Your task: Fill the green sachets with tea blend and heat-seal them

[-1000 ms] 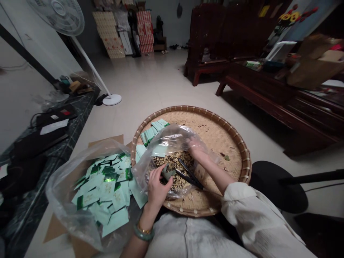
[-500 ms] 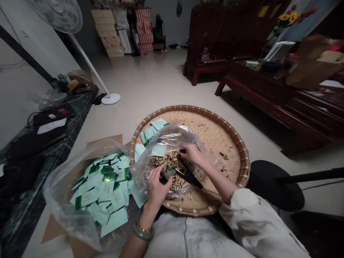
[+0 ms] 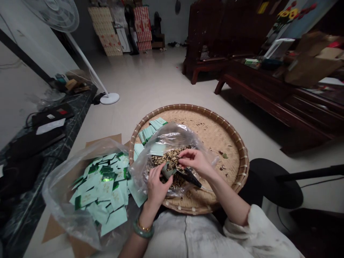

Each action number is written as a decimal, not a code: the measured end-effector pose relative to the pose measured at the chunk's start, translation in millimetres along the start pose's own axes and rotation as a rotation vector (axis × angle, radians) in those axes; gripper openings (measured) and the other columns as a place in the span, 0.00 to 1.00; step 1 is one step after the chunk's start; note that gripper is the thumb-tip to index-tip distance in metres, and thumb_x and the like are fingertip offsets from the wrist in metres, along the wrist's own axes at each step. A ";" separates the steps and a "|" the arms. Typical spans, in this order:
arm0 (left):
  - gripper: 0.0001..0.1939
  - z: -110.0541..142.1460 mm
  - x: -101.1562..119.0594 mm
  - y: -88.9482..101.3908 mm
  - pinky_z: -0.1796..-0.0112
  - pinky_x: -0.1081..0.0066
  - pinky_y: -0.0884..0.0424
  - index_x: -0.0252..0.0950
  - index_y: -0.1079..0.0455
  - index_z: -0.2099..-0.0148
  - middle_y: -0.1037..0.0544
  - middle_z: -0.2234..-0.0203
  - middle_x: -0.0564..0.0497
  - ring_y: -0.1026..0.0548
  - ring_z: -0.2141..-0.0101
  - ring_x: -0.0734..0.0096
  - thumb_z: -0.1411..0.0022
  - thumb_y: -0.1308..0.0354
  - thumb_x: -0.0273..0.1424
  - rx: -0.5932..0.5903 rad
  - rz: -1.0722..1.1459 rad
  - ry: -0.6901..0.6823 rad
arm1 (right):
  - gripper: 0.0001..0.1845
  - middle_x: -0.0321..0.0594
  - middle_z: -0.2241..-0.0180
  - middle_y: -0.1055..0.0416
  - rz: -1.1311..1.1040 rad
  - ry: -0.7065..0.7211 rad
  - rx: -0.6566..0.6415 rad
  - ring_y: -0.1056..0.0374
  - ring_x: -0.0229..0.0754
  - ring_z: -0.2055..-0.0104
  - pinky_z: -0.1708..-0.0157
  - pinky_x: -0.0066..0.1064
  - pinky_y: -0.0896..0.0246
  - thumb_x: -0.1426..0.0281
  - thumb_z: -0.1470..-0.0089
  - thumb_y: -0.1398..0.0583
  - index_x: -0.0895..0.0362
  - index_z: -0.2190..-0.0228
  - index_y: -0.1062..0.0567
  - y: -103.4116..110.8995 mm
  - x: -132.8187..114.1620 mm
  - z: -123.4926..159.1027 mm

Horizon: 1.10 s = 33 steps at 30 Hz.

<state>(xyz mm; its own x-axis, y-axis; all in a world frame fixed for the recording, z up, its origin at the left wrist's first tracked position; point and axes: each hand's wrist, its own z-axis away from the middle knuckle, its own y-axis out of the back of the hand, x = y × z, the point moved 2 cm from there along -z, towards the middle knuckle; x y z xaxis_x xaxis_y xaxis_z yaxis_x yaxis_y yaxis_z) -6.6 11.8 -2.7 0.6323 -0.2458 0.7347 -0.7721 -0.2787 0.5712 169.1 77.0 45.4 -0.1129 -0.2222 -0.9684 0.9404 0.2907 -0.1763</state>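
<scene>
A round woven bamboo tray (image 3: pixel 231 132) rests on my lap. On it lies a clear plastic bag (image 3: pixel 166 138) holding a heap of dried brown and pale bits (image 3: pixel 169 157). My left hand (image 3: pixel 157 186) grips a small pale green sachet (image 3: pixel 168 170) held open over the heap. My right hand (image 3: pixel 196 160) is closed in a pinch at the sachet's mouth, with black tongs (image 3: pixel 190 175) under its palm. A few green sachets (image 3: pixel 153 129) lie stacked at the tray's far left.
At my left, a large clear bag (image 3: pixel 80 200) with several green sachets sits on cardboard. A white standing fan (image 3: pixel 109 97) stands on the tiled floor. Dark wooden furniture (image 3: pixel 268 82) is at right, a black stool (image 3: pixel 276 182) beside my knee, a dark counter (image 3: pixel 40 136) at left.
My right hand came out from deep inside the plastic bag and moved left toward the sachet in my left hand. The left hand stayed put.
</scene>
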 end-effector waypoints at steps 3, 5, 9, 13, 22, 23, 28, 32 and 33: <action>0.23 0.2 0.0 -0.1 0.65 0.65 0.23 0.38 0.33 0.47 0.25 0.57 0.44 0.27 0.57 0.61 0.46 0.39 0.26 0.001 0.011 0.001 | 0.13 0.34 0.76 0.25 0.013 0.025 -0.033 0.28 0.37 0.75 0.71 0.29 0.29 0.66 0.60 0.31 0.57 0.70 0.24 -12.4 0.0 4.2; 0.23 0.5 -0.7 0.3 0.65 0.65 0.23 0.38 0.33 0.47 0.25 0.57 0.44 0.28 0.56 0.61 0.47 0.38 0.26 0.002 0.016 0.002 | 0.12 0.35 0.73 0.24 0.090 0.068 -0.050 0.28 0.36 0.73 0.69 0.29 0.29 0.68 0.59 0.32 0.58 0.69 0.23 -18.4 0.1 6.8; 0.23 1.5 -2.8 0.4 0.65 0.66 0.23 0.38 0.33 0.47 0.25 0.57 0.45 0.28 0.56 0.61 0.46 0.38 0.26 -0.008 0.022 0.009 | 0.12 0.40 0.64 0.23 0.285 0.153 -0.059 0.27 0.38 0.66 0.64 0.31 0.30 0.72 0.55 0.36 0.57 0.64 0.22 -22.9 -6.5 14.4; 0.23 2.0 -3.0 -0.2 0.64 0.65 0.24 0.37 0.33 0.48 0.25 0.57 0.44 0.28 0.56 0.60 0.47 0.38 0.26 -0.010 0.015 -0.012 | 0.11 0.39 0.64 0.23 0.318 0.187 -0.100 0.26 0.39 0.64 0.63 0.31 0.30 0.72 0.47 0.42 0.56 0.62 0.22 -25.5 -18.1 21.6; 0.24 5.4 0.1 9.0 0.53 0.56 0.29 0.37 0.35 0.47 0.24 0.56 0.44 0.27 0.54 0.59 0.47 0.38 0.24 0.069 0.008 -0.178 | 0.11 0.40 0.61 0.24 0.519 0.413 -0.088 0.29 0.40 0.58 0.57 0.33 0.34 0.75 0.44 0.43 0.55 0.61 0.23 -26.5 -32.1 38.1; 0.24 6.2 0.1 9.9 0.52 0.55 0.29 0.37 0.35 0.47 0.24 0.55 0.43 0.27 0.54 0.58 0.47 0.38 0.24 0.084 0.013 -0.203 | 0.11 0.41 0.60 0.25 0.545 0.417 -0.120 0.30 0.41 0.57 0.58 0.33 0.33 0.74 0.44 0.42 0.55 0.59 0.24 -26.9 -31.0 41.6; 0.23 8.4 1.1 8.3 0.53 0.56 0.29 0.37 0.35 0.47 0.24 0.56 0.43 0.27 0.54 0.58 0.45 0.38 0.26 0.110 0.019 -0.259 | 0.18 0.45 0.54 0.30 0.670 0.472 -0.189 0.32 0.43 0.54 0.58 0.34 0.33 0.72 0.45 0.39 0.54 0.51 0.30 -33.6 -12.9 53.9; 0.21 8.9 2.0 4.8 0.53 0.56 0.30 0.36 0.34 0.47 0.24 0.58 0.43 0.27 0.55 0.59 0.44 0.39 0.27 0.077 0.024 -0.199 | 0.08 0.45 0.60 0.30 0.764 0.506 -0.128 0.32 0.42 0.59 0.60 0.33 0.33 0.72 0.41 0.44 0.56 0.60 0.27 -36.2 2.1 49.8; 0.22 8.7 1.5 5.0 0.52 0.55 0.30 0.36 0.33 0.48 0.24 0.58 0.43 0.27 0.55 0.58 0.45 0.38 0.28 0.062 0.032 -0.162 | 0.07 0.45 0.62 0.30 0.768 0.502 -0.117 0.32 0.41 0.61 0.61 0.33 0.34 0.72 0.40 0.45 0.57 0.62 0.27 -34.9 3.2 47.6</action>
<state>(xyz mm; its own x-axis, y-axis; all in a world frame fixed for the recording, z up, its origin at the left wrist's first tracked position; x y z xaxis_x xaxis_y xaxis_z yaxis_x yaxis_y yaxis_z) -9.0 2.0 -1.9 0.6132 -0.4006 0.6808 -0.7898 -0.3240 0.5207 151.2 21.9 56.9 0.3771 0.4921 -0.7846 0.7793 0.2892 0.5560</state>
